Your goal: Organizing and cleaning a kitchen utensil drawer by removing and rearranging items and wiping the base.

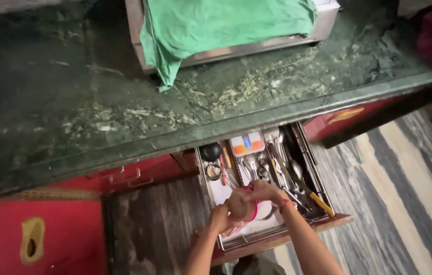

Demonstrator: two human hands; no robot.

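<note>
We see the left hand (221,218) and the right hand (263,192) both wrapped around a small white and pink pot (253,210), maybe a jar, over the open drawer (311,164) with spoons (256,165).

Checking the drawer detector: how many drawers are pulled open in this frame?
1. The open cutlery drawer sits under the green counter, right of centre, with the left hand and right hand over its front. The red fronts beside it look shut; the frame may crop others.
</note>
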